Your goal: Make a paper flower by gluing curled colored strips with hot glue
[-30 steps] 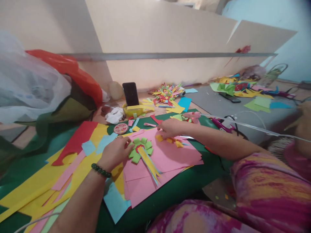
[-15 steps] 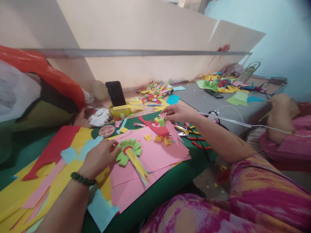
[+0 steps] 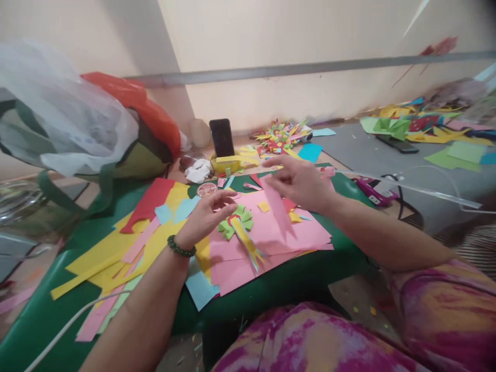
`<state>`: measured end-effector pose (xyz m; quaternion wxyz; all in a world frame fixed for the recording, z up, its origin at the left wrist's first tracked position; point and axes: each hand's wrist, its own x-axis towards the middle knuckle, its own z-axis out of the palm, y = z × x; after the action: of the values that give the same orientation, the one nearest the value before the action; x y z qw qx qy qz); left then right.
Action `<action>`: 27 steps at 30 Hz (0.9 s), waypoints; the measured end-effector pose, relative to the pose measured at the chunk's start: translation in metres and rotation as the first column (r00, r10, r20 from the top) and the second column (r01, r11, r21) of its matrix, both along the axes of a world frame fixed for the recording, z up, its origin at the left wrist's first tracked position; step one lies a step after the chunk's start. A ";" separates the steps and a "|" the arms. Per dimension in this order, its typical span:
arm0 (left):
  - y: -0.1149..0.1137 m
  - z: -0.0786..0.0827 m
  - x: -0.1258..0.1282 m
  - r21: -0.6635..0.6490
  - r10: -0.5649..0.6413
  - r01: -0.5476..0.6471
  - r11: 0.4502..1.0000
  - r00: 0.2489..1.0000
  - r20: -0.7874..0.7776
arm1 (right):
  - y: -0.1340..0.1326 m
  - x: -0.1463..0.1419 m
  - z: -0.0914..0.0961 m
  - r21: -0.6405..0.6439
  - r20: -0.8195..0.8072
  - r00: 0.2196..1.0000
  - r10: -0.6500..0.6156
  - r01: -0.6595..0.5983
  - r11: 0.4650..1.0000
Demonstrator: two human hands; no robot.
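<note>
My right hand (image 3: 300,182) hovers above the pink sheets (image 3: 267,243), its fingers pinched on a long pink paper strip (image 3: 279,206) that hangs down. My left hand (image 3: 207,214) is raised a little over the papers, its fingers curled but apart and holding nothing. Just right of it lies a green paper flower (image 3: 235,223) with a red centre and yellow and blue strips trailing from it. Small yellow paper squares (image 3: 264,206) lie on the pink sheets near my right hand.
Red, yellow, blue and pink paper sheets (image 3: 127,243) cover a green mat (image 3: 34,320). Behind stand a black phone (image 3: 222,137), a yellow tape holder (image 3: 227,164), a round tin (image 3: 206,189), crumpled tissue (image 3: 198,170), finished paper flowers (image 3: 282,137) and plastic bags (image 3: 77,124).
My right hand has come back from the far scraps holding a pink strip. My left hand has lifted off the green flower. The camera has swung left.
</note>
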<state>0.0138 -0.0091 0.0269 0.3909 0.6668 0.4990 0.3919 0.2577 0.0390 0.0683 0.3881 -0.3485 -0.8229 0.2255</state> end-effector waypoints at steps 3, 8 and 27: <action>-0.005 -0.002 0.007 -0.142 -0.089 0.111 0.984 0.984 0.157 | -0.013 -0.039 -0.014 0.085 0.013 0.993 0.116 -0.117 0.989; -0.004 -0.009 0.006 -0.235 -0.022 0.094 0.967 0.956 0.293 | -0.007 -0.066 -0.019 0.067 0.000 0.981 0.192 -0.191 0.979; 0.010 0.006 -0.029 -0.496 0.262 0.062 0.866 0.788 0.557 | -0.037 -0.052 -0.077 0.065 0.758 0.597 0.263 -0.470 0.880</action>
<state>-0.0155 0.0008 0.0329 0.6634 0.3554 0.4650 0.4661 0.2062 0.0017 -0.0091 0.0143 -0.1768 -0.9836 0.0338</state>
